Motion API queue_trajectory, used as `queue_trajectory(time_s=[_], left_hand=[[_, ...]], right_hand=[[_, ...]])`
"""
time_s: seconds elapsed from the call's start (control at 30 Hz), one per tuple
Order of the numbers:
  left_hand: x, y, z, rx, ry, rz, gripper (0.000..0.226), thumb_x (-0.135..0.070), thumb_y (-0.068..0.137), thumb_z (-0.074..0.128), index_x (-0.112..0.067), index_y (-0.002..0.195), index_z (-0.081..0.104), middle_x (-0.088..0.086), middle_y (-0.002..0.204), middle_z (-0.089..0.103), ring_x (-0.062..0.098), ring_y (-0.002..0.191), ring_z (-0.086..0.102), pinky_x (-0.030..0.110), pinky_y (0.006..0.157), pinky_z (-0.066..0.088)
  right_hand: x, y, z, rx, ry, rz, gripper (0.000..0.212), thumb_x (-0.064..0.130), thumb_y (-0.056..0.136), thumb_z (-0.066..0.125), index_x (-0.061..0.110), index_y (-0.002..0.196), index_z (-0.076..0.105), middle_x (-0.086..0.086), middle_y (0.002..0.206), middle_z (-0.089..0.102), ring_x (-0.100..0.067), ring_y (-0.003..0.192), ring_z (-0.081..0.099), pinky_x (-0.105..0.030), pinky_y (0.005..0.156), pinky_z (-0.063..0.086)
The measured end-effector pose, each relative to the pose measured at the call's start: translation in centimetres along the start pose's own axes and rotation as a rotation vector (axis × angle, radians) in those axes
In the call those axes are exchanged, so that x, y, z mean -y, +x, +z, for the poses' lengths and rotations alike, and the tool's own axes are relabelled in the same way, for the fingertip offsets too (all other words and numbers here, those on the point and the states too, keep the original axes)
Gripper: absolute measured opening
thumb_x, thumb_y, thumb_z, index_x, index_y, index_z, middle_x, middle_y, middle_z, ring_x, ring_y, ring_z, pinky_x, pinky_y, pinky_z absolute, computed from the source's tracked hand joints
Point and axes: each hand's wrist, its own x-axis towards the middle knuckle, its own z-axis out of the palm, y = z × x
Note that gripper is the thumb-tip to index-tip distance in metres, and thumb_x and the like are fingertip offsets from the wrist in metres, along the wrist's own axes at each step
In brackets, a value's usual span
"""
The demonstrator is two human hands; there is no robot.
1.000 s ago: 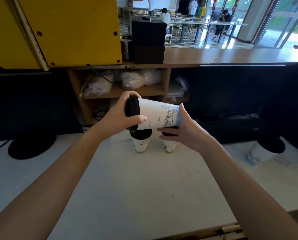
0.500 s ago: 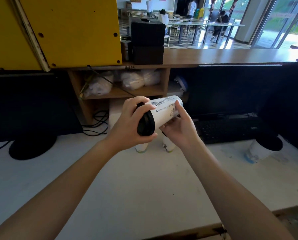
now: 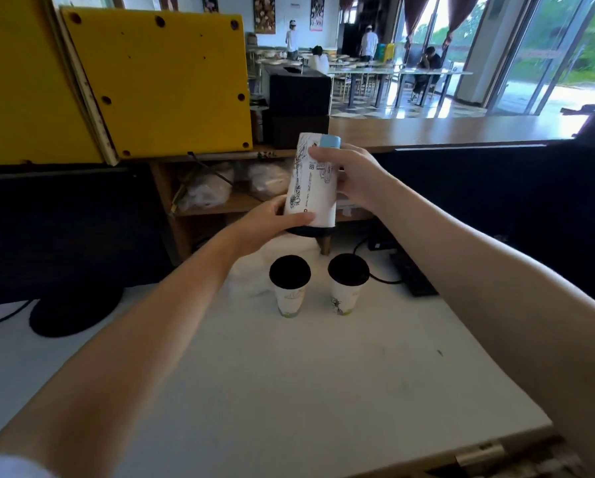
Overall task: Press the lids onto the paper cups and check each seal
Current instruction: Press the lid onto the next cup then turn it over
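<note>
1. Table [image 3: 289, 391]: open white surface from its near edge up to two lidded cups, left standing cup [image 3: 290, 286] and right standing cup [image 3: 347, 284], upright, side by side, not touching.
2. Held cup [image 3: 311, 188]: raised above them, clear of both; long axis near vertical, black lid [image 3: 306, 232] pointing down, blue-banded base up.
3. Left hand [image 3: 271, 224] grasps its lid end; right hand [image 3: 354, 177] grasps near its base.

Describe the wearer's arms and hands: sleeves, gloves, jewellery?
The left arm and right arm are bare. The left hand and right hand wear no gloves; no rings, watch or bands show. A white sleeve edge shows high on the left arm.
</note>
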Motion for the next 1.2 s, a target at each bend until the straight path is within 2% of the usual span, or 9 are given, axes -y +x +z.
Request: queue_trajectory(time_s=[0.1, 0.17, 0.33, 0.43, 0.5, 0.77, 1.03, 1.13, 1.2], left_hand=[[-1.2, 0.8, -0.4, -0.014, 0.075, 0.062, 0.041, -0.022, 0.08, 0.071, -0.027, 0.116, 0.053, -0.017, 0.102, 0.064, -0.01, 0.087, 0.064, 0.006, 0.067, 0.049], [-2.1, 1.0, -0.8, -0.022, 0.126, 0.095, 0.042, -0.024, 0.078, 0.073, -0.031, 0.113, 0.052, -0.02, 0.101, 0.064, -0.013, 0.085, 0.063, 0.004, 0.064, 0.047], [-3.4, 1.9, -1.4, 0.016, 0.18, 0.12, 0.044, -0.019, 0.075, 0.075, -0.029, 0.113, 0.056, -0.013, 0.106, 0.066, -0.006, 0.091, 0.064, 0.008, 0.072, 0.05], [-3.7, 2.7, -1.1, 0.034, 0.204, 0.098, 0.057, -0.01, 0.074, 0.075, -0.014, 0.126, 0.053, 0.005, 0.121, 0.063, 0.015, 0.111, 0.06, 0.032, 0.097, 0.047], [-3.9, 3.1, -0.9, 0.052, 0.205, 0.086, 0.061, -0.007, 0.074, 0.074, -0.012, 0.13, 0.049, 0.007, 0.125, 0.06, 0.022, 0.116, 0.056, 0.039, 0.101, 0.044], [-4.2, 4.3, -1.0, 0.094, 0.212, 0.073, 0.07, -0.008, 0.07, 0.078, -0.013, 0.133, 0.046, 0.007, 0.129, 0.059, 0.021, 0.118, 0.055, 0.044, 0.106, 0.04], [-5.0, 4.6, -0.9, 0.14, 0.226, 0.096, 0.066, -0.019, 0.068, 0.081, -0.022, 0.126, 0.05, -0.001, 0.122, 0.063, 0.015, 0.114, 0.058, 0.044, 0.105, 0.042], [-3.9, 3.7, -0.2, 0.022, 0.065, 0.122, 0.077, -0.022, 0.07, 0.079, -0.021, 0.136, 0.039, 0.0, 0.131, 0.056, 0.016, 0.119, 0.053, 0.044, 0.107, 0.039], [-1.5, 2.5, 1.3, -0.055, -0.313, 0.068, 0.078, -0.026, 0.079, 0.07, -0.017, 0.143, 0.027, 0.011, 0.14, 0.046, 0.028, 0.129, 0.044, 0.051, 0.106, 0.038]], right_hand=[[1.6, 1.0, 0.2, 0.067, -0.151, -0.095, 0.033, 0.021, 0.076, 0.074, 0.013, 0.107, 0.063, -0.008, 0.107, 0.07, -0.023, 0.098, 0.068, -0.036, 0.085, 0.056], [2.3, 1.4, 0.4, 0.1, -0.235, -0.137, 0.035, 0.021, 0.077, 0.073, 0.014, 0.109, 0.062, -0.007, 0.109, 0.069, -0.022, 0.1, 0.067, -0.035, 0.086, 0.055], [3.1, 2.1, 0.0, 0.126, -0.335, -0.145, 0.046, 0.017, 0.08, 0.071, 0.008, 0.122, 0.054, -0.01, 0.119, 0.064, -0.023, 0.11, 0.061, -0.042, 0.097, 0.048], [3.3, 2.2, -0.1, 0.164, -0.382, -0.109, 0.05, 0.014, 0.082, 0.069, 0.01, 0.129, 0.049, -0.011, 0.125, 0.061, -0.023, 0.115, 0.058, -0.045, 0.102, 0.043], [3.6, 2.1, -0.1, 0.174, -0.408, -0.087, 0.053, 0.014, 0.083, 0.068, 0.011, 0.132, 0.046, -0.011, 0.128, 0.058, -0.024, 0.118, 0.055, -0.049, 0.105, 0.04], [4.1, 1.7, -0.9, 0.143, -0.374, -0.047, 0.053, 0.01, 0.083, 0.067, 0.009, 0.131, 0.046, -0.012, 0.13, 0.057, -0.026, 0.12, 0.053, -0.048, 0.108, 0.037], [5.0, 1.3, -1.7, 0.132, -0.361, -0.063, 0.051, 0.009, 0.083, 0.067, 0.009, 0.129, 0.047, -0.01, 0.127, 0.057, -0.024, 0.119, 0.053, -0.044, 0.107, 0.038], [5.1, 1.0, -1.7, 0.114, -0.352, -0.099, 0.041, 0.012, 0.082, 0.069, 0.013, 0.12, 0.052, -0.004, 0.118, 0.061, -0.019, 0.113, 0.057, -0.04, 0.1, 0.044], [4.8, 0.5, -1.8, 0.101, -0.289, -0.134, 0.036, 0.014, 0.082, 0.069, 0.014, 0.114, 0.055, -0.003, 0.113, 0.064, -0.017, 0.106, 0.061, -0.033, 0.089, 0.049]])
